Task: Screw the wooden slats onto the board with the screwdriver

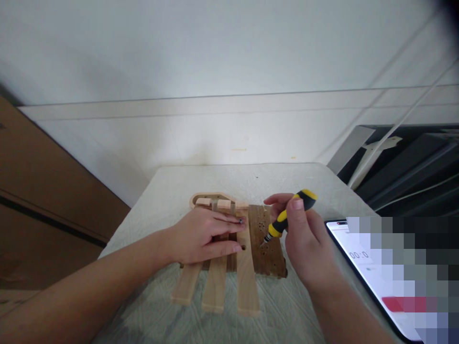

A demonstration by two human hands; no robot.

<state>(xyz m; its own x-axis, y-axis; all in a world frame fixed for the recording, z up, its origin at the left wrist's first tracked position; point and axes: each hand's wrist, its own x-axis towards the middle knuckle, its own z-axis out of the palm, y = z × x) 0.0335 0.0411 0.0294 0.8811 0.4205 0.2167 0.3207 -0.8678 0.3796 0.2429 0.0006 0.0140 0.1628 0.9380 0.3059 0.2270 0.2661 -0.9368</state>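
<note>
A small wooden assembly of three pale slats (pixel 215 282) fixed across a darker brown board (pixel 267 246) lies on the white table (pixel 287 310). My left hand (pixel 206 235) rests flat on the slats, fingers stretched out, pressing them down; a small dark screw sits by its fingertips. My right hand (pixel 304 239) is wrapped round a yellow-and-black screwdriver (pixel 287 216), whose tip touches the dark board, which has several small holes.
A phone (pixel 362 267) with a lit timer screen lies at the table's right edge. A brown cardboard sheet (pixel 43 191) leans at the left. Dark panels and a white cable (pixel 405 162) stand at the right, against the white wall.
</note>
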